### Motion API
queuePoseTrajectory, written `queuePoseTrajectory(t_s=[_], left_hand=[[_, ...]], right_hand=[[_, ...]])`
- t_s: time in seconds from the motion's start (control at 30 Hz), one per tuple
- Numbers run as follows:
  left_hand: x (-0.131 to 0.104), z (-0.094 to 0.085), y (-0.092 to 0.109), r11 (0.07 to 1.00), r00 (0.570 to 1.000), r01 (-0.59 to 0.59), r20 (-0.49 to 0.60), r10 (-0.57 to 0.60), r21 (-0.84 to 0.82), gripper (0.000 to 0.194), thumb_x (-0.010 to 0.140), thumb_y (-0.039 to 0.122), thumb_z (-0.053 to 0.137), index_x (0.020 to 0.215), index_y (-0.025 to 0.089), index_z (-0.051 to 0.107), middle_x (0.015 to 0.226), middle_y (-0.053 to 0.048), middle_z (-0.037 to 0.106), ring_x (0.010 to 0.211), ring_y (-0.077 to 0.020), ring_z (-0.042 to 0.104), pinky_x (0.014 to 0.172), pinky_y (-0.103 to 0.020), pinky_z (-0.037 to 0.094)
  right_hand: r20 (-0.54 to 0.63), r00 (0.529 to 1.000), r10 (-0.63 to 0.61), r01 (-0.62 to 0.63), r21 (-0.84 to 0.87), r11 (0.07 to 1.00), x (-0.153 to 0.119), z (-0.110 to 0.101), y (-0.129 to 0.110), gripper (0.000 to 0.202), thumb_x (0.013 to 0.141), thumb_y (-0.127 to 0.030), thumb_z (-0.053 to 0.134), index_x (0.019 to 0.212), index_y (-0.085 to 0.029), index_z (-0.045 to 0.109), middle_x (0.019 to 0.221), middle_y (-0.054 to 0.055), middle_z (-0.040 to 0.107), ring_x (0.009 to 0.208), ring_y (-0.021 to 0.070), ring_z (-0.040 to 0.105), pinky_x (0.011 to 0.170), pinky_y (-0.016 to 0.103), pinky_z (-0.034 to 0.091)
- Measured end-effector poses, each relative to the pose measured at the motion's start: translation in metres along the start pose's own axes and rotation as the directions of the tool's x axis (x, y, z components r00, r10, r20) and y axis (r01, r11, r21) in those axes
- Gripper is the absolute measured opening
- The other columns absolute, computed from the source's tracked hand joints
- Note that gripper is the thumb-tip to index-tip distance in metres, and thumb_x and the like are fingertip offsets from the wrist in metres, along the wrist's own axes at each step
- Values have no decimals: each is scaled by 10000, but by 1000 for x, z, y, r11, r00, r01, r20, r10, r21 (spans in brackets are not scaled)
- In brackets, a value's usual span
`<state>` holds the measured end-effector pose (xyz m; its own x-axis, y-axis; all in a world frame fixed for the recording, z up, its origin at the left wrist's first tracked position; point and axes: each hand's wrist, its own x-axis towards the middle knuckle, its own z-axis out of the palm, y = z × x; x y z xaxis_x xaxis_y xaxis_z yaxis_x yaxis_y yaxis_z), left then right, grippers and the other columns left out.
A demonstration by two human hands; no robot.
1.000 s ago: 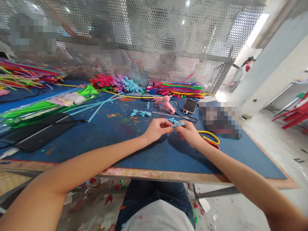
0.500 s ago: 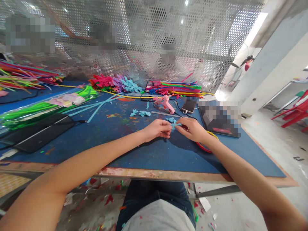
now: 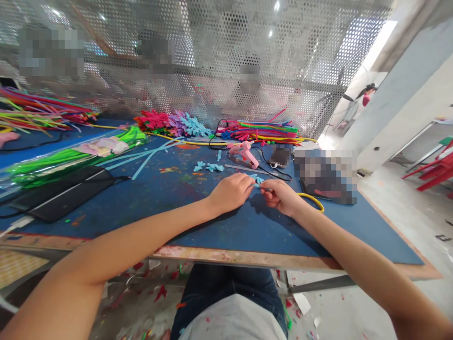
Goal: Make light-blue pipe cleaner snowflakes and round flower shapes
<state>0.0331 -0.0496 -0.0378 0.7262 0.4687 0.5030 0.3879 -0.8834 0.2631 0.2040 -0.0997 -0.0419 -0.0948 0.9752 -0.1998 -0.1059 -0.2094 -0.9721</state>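
Over the middle of the blue table, my left hand is closed on one end of a short light-blue fuzzy stem. My right hand pinches the other end, a small gap between the two hands. Just behind my fingertips lies a light-blue twisted piece, partly hidden. More light-blue twisted pieces rest to the left, beyond my left hand. A pink glue gun stands behind them, beside a thin metallic strip.
Colored stems and finished fuzzy pieces line the table's back. Bagged green stems and a black case lie left. A dark pixelated object and a yellow loop are right. A perforated metal screen rises behind.
My left hand has turned so its back faces up and its fingers are more curled. My right hand's fingers have folded in around the stem. The view has shifted slightly.
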Motion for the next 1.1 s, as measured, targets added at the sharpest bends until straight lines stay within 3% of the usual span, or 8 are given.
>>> queuePoseTrajectory(t_s=[0.07,0.17,0.27,0.37,0.6,0.73,0.87,1.1], left_hand=[[2,2,-3,930,979,202,56,-194,-306,191,822,292,495,830,135,603,791,-61,624,737,-168,578,729,-314,459],[3,6,-7,500,865,481,297,-404,-720,246,741,363,603,789,121,601,668,-24,605,597,-117,566,601,-257,478],[4,9,-7,158,788,541,432,-438,-826,273,676,362,678,743,111,592,656,-11,591,570,-78,553,568,-204,469],[3,10,-5,82,774,542,459,-435,-837,269,658,342,703,717,105,593,651,-8,590,565,-63,554,569,-184,469],[1,14,-2,158,795,541,442,-416,-826,256,698,343,667,785,110,609,681,-25,617,601,-88,575,607,-214,477],[1,7,-3,607,914,394,228,-335,-690,246,773,366,574,850,135,614,755,-33,623,676,-133,584,645,-247,473],[0,-2,-6,963,994,82,88,-61,-256,276,840,361,482,1003,169,595,949,-55,608,783,-150,575,726,-255,435],[-1,-3,-13,937,984,-167,111,140,306,349,909,364,322,953,164,605,860,-79,618,778,-165,576,654,-250,365]], right_hand=[[-10,997,-81,80,-68,995,0,0,0,210,692,-332,573,601,-154,508,405,-59,430,318,28,268,326,167,176],[24,977,-213,212,-254,944,1,-3,0,245,737,-376,548,636,-154,525,436,-50,463,354,43,348,340,163,219],[88,945,-315,324,-381,866,1,-6,0,260,774,-398,513,683,-156,537,485,-44,495,391,49,376,370,166,272],[70,927,-367,358,-447,820,1,-5,2,299,798,-446,485,711,-163,529,530,-30,532,408,56,410,382,168,310],[21,945,-326,308,-393,867,1,0,6,331,740,-509,549,752,-180,519,554,-25,564,411,72,456,374,173,351],[10,925,-379,345,-439,830,0,0,6,286,769,-457,534,720,-176,524,540,-20,569,392,65,437,369,169,325],[-53,937,-345,308,-344,887,1,-1,7,271,747,-434,564,691,-175,513,492,-29,553,358,59,401,345,168,290],[-119,964,-239,236,-32,971,-1,4,7,335,650,-429,673,582,-169,474,440,-44,497,324,36,326,309,163,185]])
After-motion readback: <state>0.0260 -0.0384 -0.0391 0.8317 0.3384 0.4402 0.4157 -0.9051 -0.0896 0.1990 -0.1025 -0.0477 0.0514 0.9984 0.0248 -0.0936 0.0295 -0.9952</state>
